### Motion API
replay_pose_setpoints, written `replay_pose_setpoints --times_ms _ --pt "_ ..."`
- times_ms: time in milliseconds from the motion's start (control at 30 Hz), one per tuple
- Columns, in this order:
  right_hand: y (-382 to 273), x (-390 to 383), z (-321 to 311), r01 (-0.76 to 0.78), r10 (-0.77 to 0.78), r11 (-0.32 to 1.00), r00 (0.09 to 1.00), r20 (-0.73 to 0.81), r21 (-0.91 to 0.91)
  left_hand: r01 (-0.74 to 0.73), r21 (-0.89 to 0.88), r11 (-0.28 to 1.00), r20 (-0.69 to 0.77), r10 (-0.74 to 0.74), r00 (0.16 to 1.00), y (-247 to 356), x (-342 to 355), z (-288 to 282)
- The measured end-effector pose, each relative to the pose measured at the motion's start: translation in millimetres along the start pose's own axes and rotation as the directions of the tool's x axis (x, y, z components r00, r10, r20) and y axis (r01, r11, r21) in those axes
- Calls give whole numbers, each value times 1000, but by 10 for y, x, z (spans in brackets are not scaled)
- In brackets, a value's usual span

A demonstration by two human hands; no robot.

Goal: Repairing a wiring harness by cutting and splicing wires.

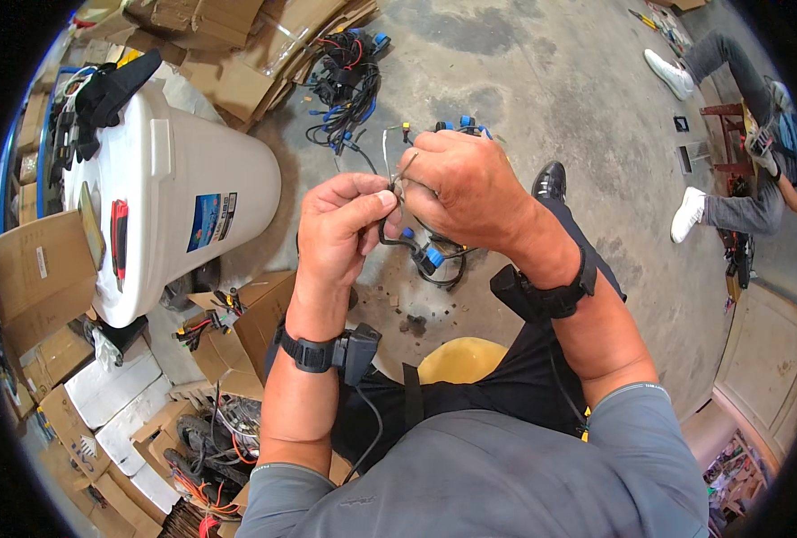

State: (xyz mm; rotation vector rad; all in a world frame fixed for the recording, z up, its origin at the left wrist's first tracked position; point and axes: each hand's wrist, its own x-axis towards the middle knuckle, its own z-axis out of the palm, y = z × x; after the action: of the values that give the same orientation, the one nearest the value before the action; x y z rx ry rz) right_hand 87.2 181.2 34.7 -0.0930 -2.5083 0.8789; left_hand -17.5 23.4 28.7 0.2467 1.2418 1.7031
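Note:
My left hand [340,220] pinches a black cable [382,235] between thumb and forefinger, in front of my body. Close against it, my right hand [466,184] is closed on thin wires at the cable's end. A bare-looking pale wire [386,152] sticks up between the hands, near a small yellow-tipped connector [407,128]. Below the hands hangs a loop of cable with a blue connector [434,258]. More blue connectors [463,124] show behind my right hand. The fingers partly hide where the wires meet.
A large white plastic tub [255,175] stands at left, a red-and-black tool [119,238] on its top. A black cable bundle [349,81] lies on the floor beside flattened cardboard [237,76]. A yellow seat [461,360] is beneath me. Another person's white shoe [688,213] is at right.

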Motion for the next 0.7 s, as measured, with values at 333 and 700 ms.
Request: replay_pose_setpoints --times_ms 333,700 --pt "-33 -1 -48 2 -1 999 1000 -8 42 -46 125 991 -78 56 995 37 -62 89" --pt "-1 -1 -69 -11 11 1000 999 30 16 -88 141 986 -62 98 993 8 -44 75"
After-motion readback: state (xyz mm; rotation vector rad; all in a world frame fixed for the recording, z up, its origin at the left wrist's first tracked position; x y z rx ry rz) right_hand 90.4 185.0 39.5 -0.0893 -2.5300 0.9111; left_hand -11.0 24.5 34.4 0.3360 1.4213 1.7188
